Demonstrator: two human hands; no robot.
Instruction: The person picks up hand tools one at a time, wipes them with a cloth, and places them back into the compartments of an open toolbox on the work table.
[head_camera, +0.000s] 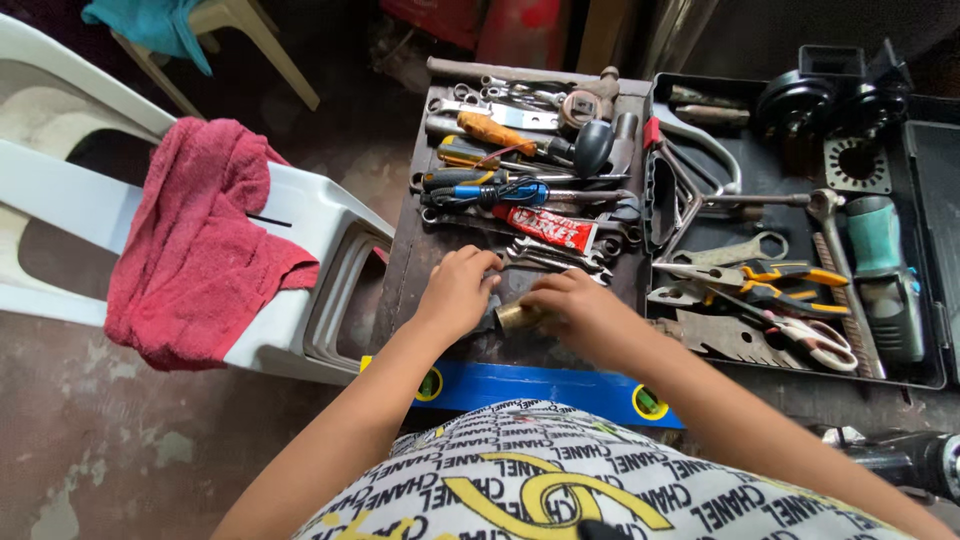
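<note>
small round brass fitting (518, 317), dull metal, pinched between left hand (460, 292) and right hand (580, 312), both curled, steel wrenches (545, 258) at twelve o'clock

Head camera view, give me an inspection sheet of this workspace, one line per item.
Surface: dark work table, worn, crowded with hand tools.
Job's things: small brass fitting held between both hands near the table's front edge.
Clutter: heap of wrenches and screwdrivers; red tube; black tool tray with orange-handled pliers, scissors and a teal power tool; blue spirit level along the front.
Grips: left hand and right hand both closed on the fitting.
Cables: nothing seen.
Surroundings: white plastic chair with a red towel draped over it; stained concrete floor.
</note>
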